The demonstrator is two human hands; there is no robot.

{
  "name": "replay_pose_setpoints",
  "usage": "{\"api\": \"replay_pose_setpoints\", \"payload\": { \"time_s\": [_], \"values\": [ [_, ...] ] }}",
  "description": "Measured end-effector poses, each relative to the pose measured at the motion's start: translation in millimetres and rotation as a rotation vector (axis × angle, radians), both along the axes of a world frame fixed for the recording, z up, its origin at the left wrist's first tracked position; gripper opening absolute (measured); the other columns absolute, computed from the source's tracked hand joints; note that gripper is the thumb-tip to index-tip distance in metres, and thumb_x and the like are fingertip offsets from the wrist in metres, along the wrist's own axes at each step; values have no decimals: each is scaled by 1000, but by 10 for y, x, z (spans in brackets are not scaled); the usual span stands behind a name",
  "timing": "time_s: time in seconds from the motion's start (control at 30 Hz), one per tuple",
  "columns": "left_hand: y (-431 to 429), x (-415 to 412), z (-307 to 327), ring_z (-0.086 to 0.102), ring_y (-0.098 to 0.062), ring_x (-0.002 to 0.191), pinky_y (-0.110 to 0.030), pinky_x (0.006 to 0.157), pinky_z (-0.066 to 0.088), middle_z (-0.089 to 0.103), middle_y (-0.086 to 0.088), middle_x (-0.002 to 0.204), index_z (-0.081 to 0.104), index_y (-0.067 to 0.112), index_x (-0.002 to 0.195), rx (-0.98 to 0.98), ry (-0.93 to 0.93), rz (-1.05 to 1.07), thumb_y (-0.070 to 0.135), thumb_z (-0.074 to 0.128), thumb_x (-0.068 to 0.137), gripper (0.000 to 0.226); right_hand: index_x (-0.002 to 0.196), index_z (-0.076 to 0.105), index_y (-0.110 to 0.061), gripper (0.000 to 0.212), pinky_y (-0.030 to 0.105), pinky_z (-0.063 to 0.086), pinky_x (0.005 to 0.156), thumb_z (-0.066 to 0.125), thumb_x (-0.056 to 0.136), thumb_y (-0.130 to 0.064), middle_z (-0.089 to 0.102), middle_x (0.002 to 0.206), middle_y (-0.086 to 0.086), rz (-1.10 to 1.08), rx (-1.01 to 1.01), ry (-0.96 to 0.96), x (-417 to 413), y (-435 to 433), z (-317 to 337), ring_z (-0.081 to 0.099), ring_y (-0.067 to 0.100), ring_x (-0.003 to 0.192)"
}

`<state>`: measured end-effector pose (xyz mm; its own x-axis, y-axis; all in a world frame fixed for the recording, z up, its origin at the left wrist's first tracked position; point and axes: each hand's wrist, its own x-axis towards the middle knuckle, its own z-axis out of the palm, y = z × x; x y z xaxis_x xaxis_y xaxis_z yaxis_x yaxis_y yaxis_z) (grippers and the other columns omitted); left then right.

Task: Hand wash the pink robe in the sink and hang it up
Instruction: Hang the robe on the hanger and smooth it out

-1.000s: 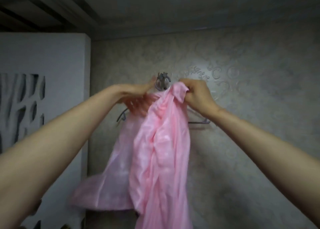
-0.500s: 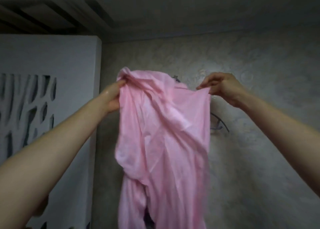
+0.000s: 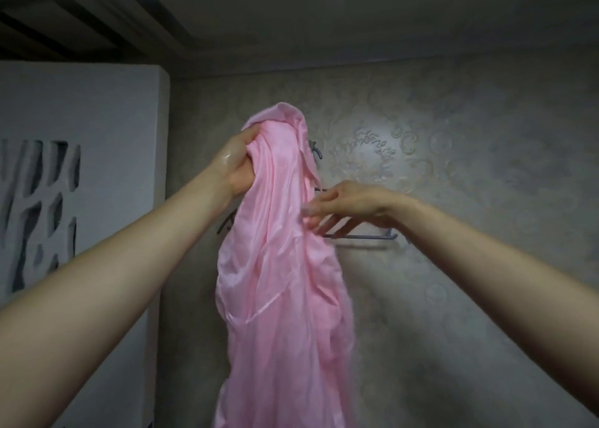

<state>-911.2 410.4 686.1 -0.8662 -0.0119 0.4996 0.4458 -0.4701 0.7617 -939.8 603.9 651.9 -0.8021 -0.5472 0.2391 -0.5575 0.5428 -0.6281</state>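
Note:
The pink robe [image 3: 278, 281] hangs bunched and long in front of the wall. My left hand [image 3: 240, 165], wet and shiny, grips its top edge and holds it up high. My right hand [image 3: 343, 207] is lower, at the robe's right edge, with fingers loosely spread and touching the fabric. Behind the robe a grey hanger [image 3: 359, 237] hangs from a wall hook [image 3: 316, 150]; only the hanger's right arm and left tip show.
A patterned grey wall [image 3: 453, 168] fills the right and centre. A white cabinet with cut-out panels [image 3: 64, 168] stands close on the left. The ceiling is low and dark.
My right hand let go of the robe's top corner and dropped to its right edge by the hanger. My left hand gathered the top into one bunch and raised it.

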Motion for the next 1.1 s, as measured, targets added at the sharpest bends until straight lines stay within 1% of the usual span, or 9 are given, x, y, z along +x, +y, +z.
{"api": "replay_pose_setpoints", "payload": {
  "time_s": [0.1, 0.3, 0.57, 0.63, 0.73, 0.8, 0.9, 1.0, 1.1],
  "values": [
    [-68, -9, 41, 70, -21, 69, -37, 69, 52, 72, -13, 77, 58, 2, 98, -28, 52, -24, 20, 35, 101, 29, 77, 66, -15, 7, 29, 51, 70, 72, 82, -17, 67, 67, -3, -46, -317, -4, -141, -49, -40, 62, 14, 69],
    [-745, -230, -24, 61, -21, 94, -26, 73, 56, 59, -17, 119, 47, -5, 130, -240, 102, 373, 2, 55, 89, 43, 72, 51, -16, 20, 23, 45, 50, 53, 90, -8, 50, 60, -1, 42, -741, -199, -213, 155, 242, 45, 9, 47],
    [-1015, -249, -56, 56, -12, 80, -21, 70, 51, 57, -1, 91, 53, 18, 89, -226, 156, 733, 8, 64, 86, 15, 84, 53, -7, 10, 22, 53, 51, 47, 91, -3, 59, 73, 8, 52, -797, -250, -245, 109, 295, 58, 14, 53],
    [-959, -182, -95, 55, -12, 70, -21, 59, 48, 58, -5, 88, 56, 17, 91, -624, 52, 778, 16, 58, 92, 2, 89, 54, -2, 7, 29, 58, 57, 48, 90, 1, 60, 82, 14, 75, -925, -353, -221, 84, 326, 62, 20, 64],
    [-849, -92, -157, 64, -24, 73, -26, 63, 47, 67, -12, 85, 66, 7, 96, -1444, -242, 1093, 35, 49, 96, 33, 77, 54, 2, 15, 31, 57, 53, 46, 89, 5, 57, 75, 14, 58, -1091, -418, -182, -3, 418, 60, 21, 62],
    [-625, 77, -107, 67, -27, 81, -28, 67, 48, 70, -16, 90, 65, 6, 94, -1342, 8, 1348, 39, 46, 96, 38, 71, 53, 1, 19, 31, 55, 47, 49, 89, 6, 54, 69, 13, 42, -1158, -412, -161, -141, 463, 57, 22, 61],
    [-1, 336, -231, 67, -15, 73, -25, 65, 55, 69, -11, 94, 56, 10, 102, -1079, 2, 473, 58, 53, 86, 51, 72, 56, 0, 14, 25, 54, 46, 56, 85, 4, 56, 59, 11, 45, -1201, -302, -134, -397, 524, 57, 18, 52],
    [374, 108, -559, 60, -24, 101, -32, 80, 52, 52, -7, 116, 32, 11, 127, -1109, 63, 443, 62, 73, 63, 92, 76, 57, -6, 25, 16, 43, 40, 43, 87, 11, 57, 53, 2, 208, -1140, -128, -33, -625, 569, 51, 4, 38],
    [213, -212, -540, 63, -13, 69, -27, 66, 54, 64, 3, 71, 48, 19, 86, -763, 218, 621, 23, 71, 63, 32, 113, 60, -5, 56, 10, 49, 71, 32, 76, 25, 64, 100, 9, 223, -892, 415, -36, -583, 540, 60, -1, 73]
  ]
}}
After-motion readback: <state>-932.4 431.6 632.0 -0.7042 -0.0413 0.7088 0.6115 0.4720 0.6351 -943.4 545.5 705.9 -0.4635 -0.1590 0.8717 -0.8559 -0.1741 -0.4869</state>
